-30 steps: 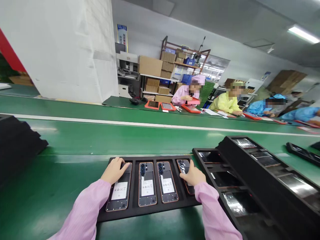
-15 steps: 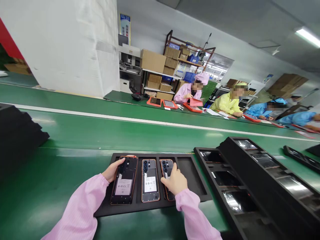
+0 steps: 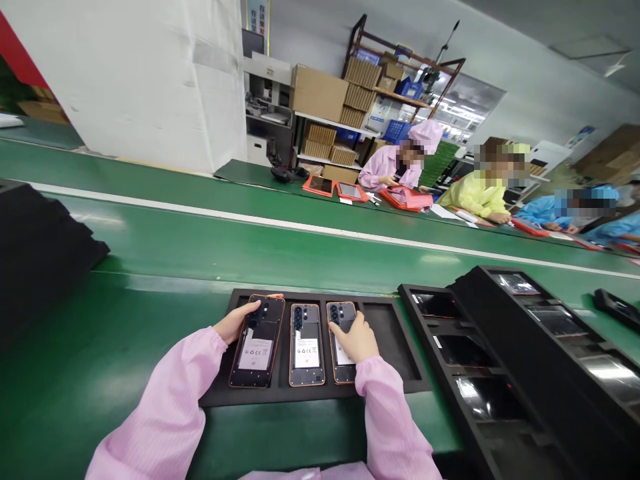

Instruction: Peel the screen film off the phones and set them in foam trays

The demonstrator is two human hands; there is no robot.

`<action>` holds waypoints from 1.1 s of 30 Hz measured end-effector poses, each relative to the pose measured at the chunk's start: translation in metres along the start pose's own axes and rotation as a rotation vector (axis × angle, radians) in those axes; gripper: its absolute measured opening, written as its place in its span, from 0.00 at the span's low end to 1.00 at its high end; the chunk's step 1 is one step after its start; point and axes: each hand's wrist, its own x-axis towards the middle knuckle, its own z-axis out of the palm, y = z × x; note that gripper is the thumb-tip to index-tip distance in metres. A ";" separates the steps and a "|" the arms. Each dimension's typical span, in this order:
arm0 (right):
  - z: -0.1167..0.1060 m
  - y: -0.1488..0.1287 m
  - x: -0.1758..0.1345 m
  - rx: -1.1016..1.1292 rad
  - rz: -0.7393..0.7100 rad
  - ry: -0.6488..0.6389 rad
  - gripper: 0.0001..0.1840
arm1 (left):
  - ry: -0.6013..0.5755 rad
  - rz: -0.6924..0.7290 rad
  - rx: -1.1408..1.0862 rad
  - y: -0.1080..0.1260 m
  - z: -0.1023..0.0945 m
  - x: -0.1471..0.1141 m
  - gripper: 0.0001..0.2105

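By the left hand (image 3: 234,325), a flat dark phone with an orange rim and a white label (image 3: 257,343) is held by its upper left edge, the thumb laid over its back and fingertips showing past its top edge. The grip is narrow, and the phone is held at a slight tilt over the leftmost compartment of a black rectangular tray (image 3: 310,395).

By the right hand (image 3: 361,339), with thumb and fingers moderately spread, the upper part of a dark orange-rimmed phone in the third compartment (image 3: 343,371) is spanned and touched; whether it is gripped cannot be told. Between the hands, a dark phone with a cluster of round lenses (image 3: 307,347) is seated untouched in the second compartment. The tray is supported on a glossy green worktop (image 3: 280,443).
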 end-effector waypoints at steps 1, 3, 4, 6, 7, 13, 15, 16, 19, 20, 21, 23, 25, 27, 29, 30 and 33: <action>0.000 -0.002 0.002 0.011 0.004 -0.010 0.50 | -0.016 0.006 -0.004 0.000 0.000 0.000 0.32; 0.001 -0.008 0.004 0.020 0.010 -0.017 0.56 | -0.044 0.019 -0.011 0.001 -0.001 0.000 0.34; 0.002 -0.010 0.004 0.017 0.013 -0.014 0.60 | -0.057 0.027 -0.015 0.002 -0.001 0.000 0.34; 0.003 -0.014 0.004 0.008 0.018 -0.014 0.66 | -0.081 0.044 -0.023 0.003 -0.001 0.000 0.35; 0.002 -0.015 0.005 0.007 0.018 -0.020 0.68 | -0.094 0.052 -0.028 0.004 -0.002 0.000 0.35; -0.020 -0.013 0.011 0.233 -0.060 -0.022 0.70 | -0.207 0.062 -0.073 0.005 0.009 -0.008 0.35; -0.026 -0.013 0.010 0.506 -0.134 -0.077 0.68 | -0.239 0.046 -0.089 0.004 0.022 -0.016 0.34; -0.027 -0.014 0.008 0.639 -0.171 -0.126 0.66 | -0.246 0.041 -0.097 0.004 0.030 -0.019 0.32; -0.026 -0.018 0.000 0.885 -0.236 -0.319 0.49 | -0.221 0.048 -0.123 0.009 0.055 -0.025 0.26; -0.025 -0.018 -0.001 0.942 -0.242 -0.383 0.41 | -0.179 0.060 -0.135 0.012 0.063 -0.024 0.24; -0.024 -0.017 -0.001 0.988 -0.245 -0.436 0.35 | -0.112 0.072 -0.146 0.014 0.070 -0.021 0.22; -0.025 -0.013 0.002 1.071 -0.252 -0.496 0.30 | 0.055 0.075 -0.151 0.015 0.081 -0.011 0.19; -0.027 -0.004 0.008 1.150 -0.265 -0.515 0.30 | 0.199 0.040 -0.123 0.008 0.088 0.003 0.18; -0.029 0.007 0.015 1.206 -0.274 -0.525 0.30 | 0.259 -0.008 -0.072 -0.004 0.094 0.017 0.15; -0.029 0.019 0.020 1.238 -0.278 -0.541 0.29 | 0.289 -0.050 -0.017 -0.017 0.098 0.029 0.13; -0.028 0.024 0.022 1.247 -0.279 -0.549 0.29 | 0.299 -0.067 0.011 -0.022 0.100 0.033 0.12; -0.021 0.037 0.026 1.254 -0.282 -0.573 0.29 | 0.340 -0.068 0.097 -0.030 0.106 0.038 0.11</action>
